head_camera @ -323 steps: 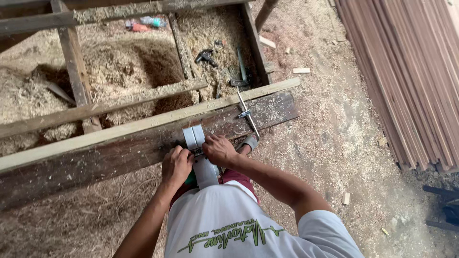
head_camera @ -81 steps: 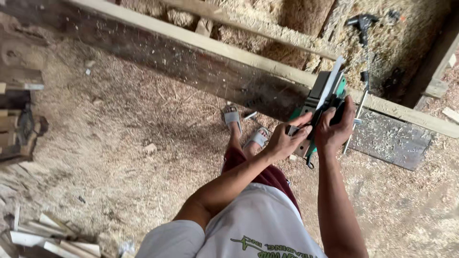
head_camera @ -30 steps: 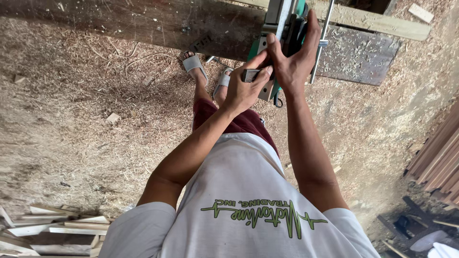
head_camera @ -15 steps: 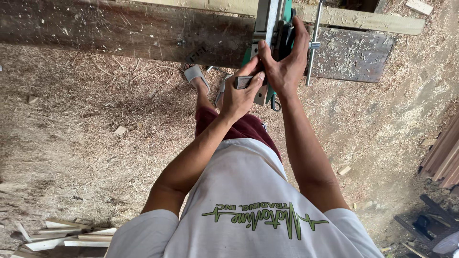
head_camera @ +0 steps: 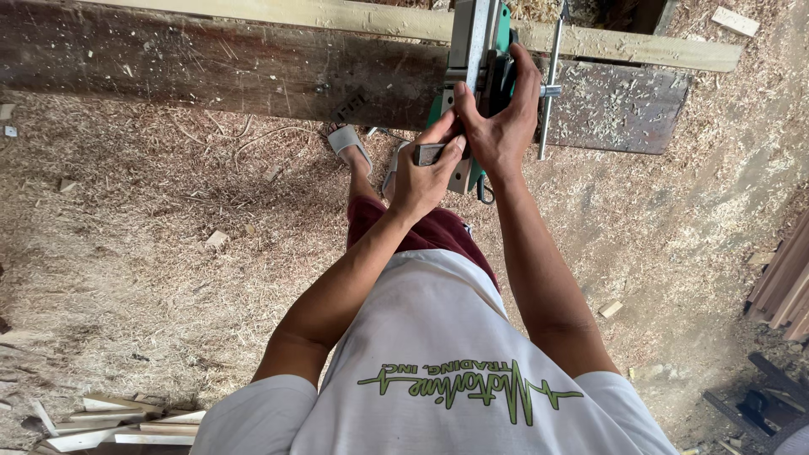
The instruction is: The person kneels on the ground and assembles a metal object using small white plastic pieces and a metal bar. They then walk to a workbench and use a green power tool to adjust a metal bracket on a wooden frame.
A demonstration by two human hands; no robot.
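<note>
A green and silver electric planer (head_camera: 472, 42) rests on a long pale wooden plank (head_camera: 295, 13) that lies along a dark workbench beam (head_camera: 211, 76). My right hand (head_camera: 497, 118) wraps around the planer's dark handle. My left hand (head_camera: 425, 168) grips the planer's near end, fingers closed on a small dark part. A metal clamp rod (head_camera: 548, 84) stands just right of my right hand.
The floor (head_camera: 168, 253) is covered in sawdust and shavings. A grey sandal (head_camera: 347, 143) on my foot shows below the beam. Cut wood strips (head_camera: 109, 421) lie at the lower left. Stacked boards (head_camera: 788, 286) lean at the right edge, with dark tools (head_camera: 758, 404) below.
The view has shifted from the open bench frame to the plank's side. The planer has travelled along the plank with both hands on it; in the last second my hands barely move.
</note>
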